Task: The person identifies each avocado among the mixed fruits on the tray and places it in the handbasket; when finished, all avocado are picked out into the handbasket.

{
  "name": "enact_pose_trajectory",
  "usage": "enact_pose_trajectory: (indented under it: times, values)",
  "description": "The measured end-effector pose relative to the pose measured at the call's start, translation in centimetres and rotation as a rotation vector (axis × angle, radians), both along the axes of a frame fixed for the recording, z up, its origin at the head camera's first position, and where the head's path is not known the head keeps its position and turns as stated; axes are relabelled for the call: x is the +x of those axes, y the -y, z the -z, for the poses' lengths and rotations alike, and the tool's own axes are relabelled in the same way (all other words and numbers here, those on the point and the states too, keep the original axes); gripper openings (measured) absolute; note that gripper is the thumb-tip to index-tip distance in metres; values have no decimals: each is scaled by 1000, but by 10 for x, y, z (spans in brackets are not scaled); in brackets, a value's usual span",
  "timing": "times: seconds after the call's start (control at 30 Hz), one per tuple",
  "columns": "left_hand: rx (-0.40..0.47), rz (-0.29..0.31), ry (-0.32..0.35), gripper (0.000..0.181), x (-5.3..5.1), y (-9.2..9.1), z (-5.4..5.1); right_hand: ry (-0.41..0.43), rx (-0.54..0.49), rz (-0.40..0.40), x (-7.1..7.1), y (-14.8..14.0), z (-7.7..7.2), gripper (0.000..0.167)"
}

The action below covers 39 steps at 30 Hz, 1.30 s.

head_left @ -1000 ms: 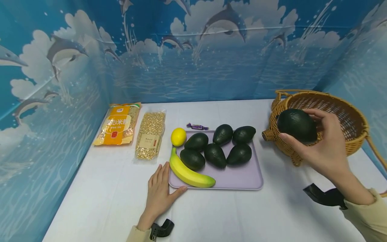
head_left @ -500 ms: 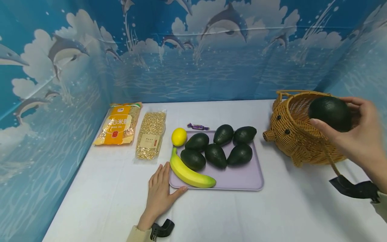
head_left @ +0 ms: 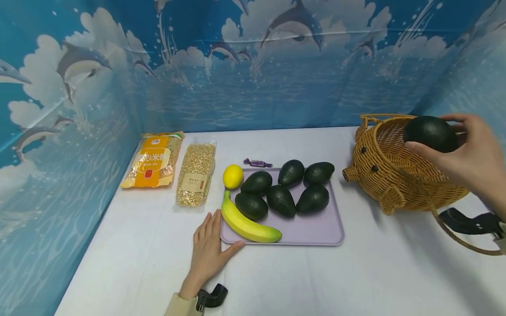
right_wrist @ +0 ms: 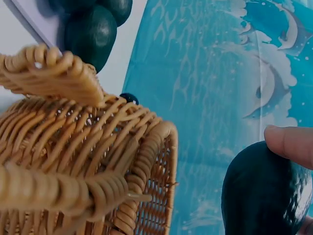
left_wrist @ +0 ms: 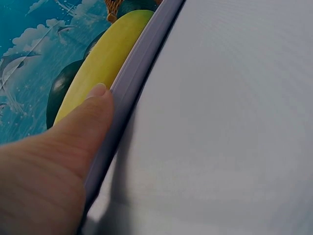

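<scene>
My right hand (head_left: 470, 153) grips a dark green avocado (head_left: 431, 134) over the opening of a pig-shaped wicker basket (head_left: 395, 175). In the right wrist view, a thumb presses on the avocado (right_wrist: 264, 196) beside the basket rim (right_wrist: 151, 156). At the near left corner of the lilac tray (head_left: 312, 235), my left hand (head_left: 209, 254) rests with straight fingers, its thumb on the tray edge near a banana (head_left: 249, 226). Several avocados (head_left: 280, 202) lie on the tray. The lemon (head_left: 233, 176) is at the tray's far left corner.
Left of the tray lie an orange-labelled grain bag (head_left: 153, 160) and a clear bag of yellow grain (head_left: 195, 175). A purple-wrapped candy (head_left: 258, 163) sits behind the tray. The basket's handle (head_left: 462, 243) hangs down toward the near right. A dolphin-print curtain (head_left: 253, 87) surrounds the table.
My right hand has carried the avocado rightward from in front of the basket's head to over its opening, then slightly up. The left hand has stayed at the tray corner.
</scene>
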<state>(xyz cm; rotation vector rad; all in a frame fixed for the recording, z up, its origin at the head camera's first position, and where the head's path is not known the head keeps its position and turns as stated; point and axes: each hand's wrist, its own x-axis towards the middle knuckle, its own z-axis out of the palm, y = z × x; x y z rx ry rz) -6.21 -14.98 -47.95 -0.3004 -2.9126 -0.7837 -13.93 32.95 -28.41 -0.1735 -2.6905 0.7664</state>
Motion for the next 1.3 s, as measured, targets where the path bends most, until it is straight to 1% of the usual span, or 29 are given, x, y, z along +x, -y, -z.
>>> enact_pose_trajectory:
  times: [0.2,0.37,0.47,0.57,0.73,0.93,1.13,1.3]
  values:
    - [6,-1,3,102,0,0,-2,51,28,-19,-13,-7,-1,87]
    - [9,1,9,102,0,0,-2,77,41,-52,-25,-22,6,92]
    - [8,2,10,102,-1,0,-2,119,70,-47,-34,-33,12,96]
    - [11,5,8,102,-1,0,-1,179,93,-44,-38,-36,13,100]
    - [16,10,2,102,-1,-1,-1,253,123,-69,-40,-33,9,98]
    - [27,7,-9,102,-1,-1,-2,299,147,-100,-44,-35,5,99]
    - [28,4,3,102,-1,-1,-2,334,164,-92,-47,-37,8,103]
    - [21,1,7,102,1,-1,-2,348,162,-102,-52,-42,15,108]
